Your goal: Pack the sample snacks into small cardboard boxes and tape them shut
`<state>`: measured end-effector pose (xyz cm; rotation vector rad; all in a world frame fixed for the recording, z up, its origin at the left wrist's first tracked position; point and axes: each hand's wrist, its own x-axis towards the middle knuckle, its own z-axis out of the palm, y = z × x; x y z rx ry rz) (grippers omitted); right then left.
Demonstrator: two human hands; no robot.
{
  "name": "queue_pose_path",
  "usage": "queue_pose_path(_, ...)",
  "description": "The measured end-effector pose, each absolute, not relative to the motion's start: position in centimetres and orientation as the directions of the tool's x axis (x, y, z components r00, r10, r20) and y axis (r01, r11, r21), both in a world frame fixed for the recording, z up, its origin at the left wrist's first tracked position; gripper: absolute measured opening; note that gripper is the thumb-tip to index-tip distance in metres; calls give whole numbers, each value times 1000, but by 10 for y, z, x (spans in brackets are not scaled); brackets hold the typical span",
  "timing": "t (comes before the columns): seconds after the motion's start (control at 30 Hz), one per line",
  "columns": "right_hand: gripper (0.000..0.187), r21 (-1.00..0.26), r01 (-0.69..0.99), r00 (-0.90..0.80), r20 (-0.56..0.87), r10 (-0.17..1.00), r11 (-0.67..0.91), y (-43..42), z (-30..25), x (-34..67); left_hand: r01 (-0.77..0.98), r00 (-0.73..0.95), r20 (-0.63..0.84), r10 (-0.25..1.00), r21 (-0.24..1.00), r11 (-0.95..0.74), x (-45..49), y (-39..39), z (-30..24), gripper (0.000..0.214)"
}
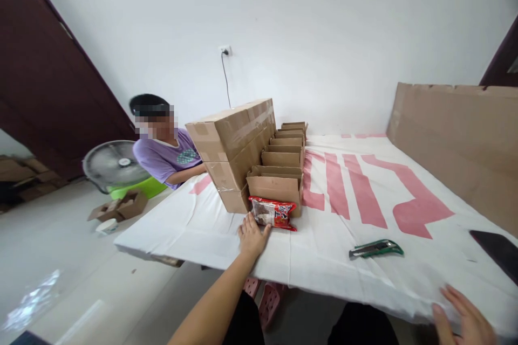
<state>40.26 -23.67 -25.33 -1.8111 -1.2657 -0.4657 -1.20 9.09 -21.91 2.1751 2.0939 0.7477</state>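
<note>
My left hand [254,236] lies on the white cloth with its fingers spread, the fingertips at the lower left edge of a red snack packet [279,214] with a clear window. That packet leans against the nearest of several open cardboard boxes [279,186], lined up in a row away from me. Over the table's front edge at the lower right, my right hand [463,318] is open with nothing in it, slightly blurred and partly cut off by the frame. Between the hands lies a green utility knife [376,248], its blade end pointing left.
Taped cardboard boxes [230,151] form a stacked wall left of the open ones. A person [170,151] in purple sits behind it. A dark phone-like slab [496,250] lies at the right, before a large cardboard sheet [457,140]. A fan [117,164] stands on the floor.
</note>
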Motion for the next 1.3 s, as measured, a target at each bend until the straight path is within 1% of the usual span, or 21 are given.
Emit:
queue_pose_path(0.13,38,-302,944,151,751,643,131,-189,-225,357,930,-12,304,953,354,-101,-16,88,-226,90)
queue_pose_path(0.2,34,-249,937,32,761,648,246,-172,-213,335,927,-5,316,949,357,-114,-18,86,-228,87)
queue_pose_path(0.27,31,-229,916,-39,768,639,330,-159,-207,319,923,2,341,940,360,-132,-21,83,-227,83)
queue_pose_path(0.33,25,-242,897,-49,778,627,370,-148,-209,310,917,18,377,926,362,-166,-23,78,-223,79)
queue_pose_path(0.43,20,-265,897,-10,788,615,355,-134,-219,303,900,84,439,895,353,-258,-25,66,-215,68)
queue_pose_path(0.5,21,-233,916,-14,795,607,327,-128,-225,300,873,180,455,872,334,-355,-25,57,-208,54)
queue_pose_path(0.57,22,-184,935,-37,798,601,302,-124,-230,297,827,311,434,845,314,-466,-23,50,-203,42)
queue_pose_path(0.6,22,-162,941,-50,799,599,296,-123,-231,296,802,369,414,832,310,-510,-21,48,-201,40)
queue_pose_path(0.67,20,-136,945,-70,802,593,296,-122,-231,295,770,436,373,819,316,-554,-15,48,-198,46)
queue_pose_path(0.77,18,-122,942,-91,805,586,314,-123,-229,296,772,435,327,839,344,-534,-3,55,-194,64)
queue_pose_path(0.87,18,-125,943,-90,798,597,309,-123,-229,296,784,413,282,866,374,-495,11,65,-190,71)
queue_pose_path(1.1,23,-129,945,-87,787,610,301,-124,-234,297,795,373,222,901,424,-433,30,81,-186,75)
queue_pose_path(1.2,28,-119,947,-89,794,601,297,-125,-232,296,793,353,225,908,444,-418,30,79,-190,74)
queue_pose_path(1.3,31,-90,948,-115,799,590,306,-126,-230,296,757,373,250,893,475,-449,24,73,-193,73)
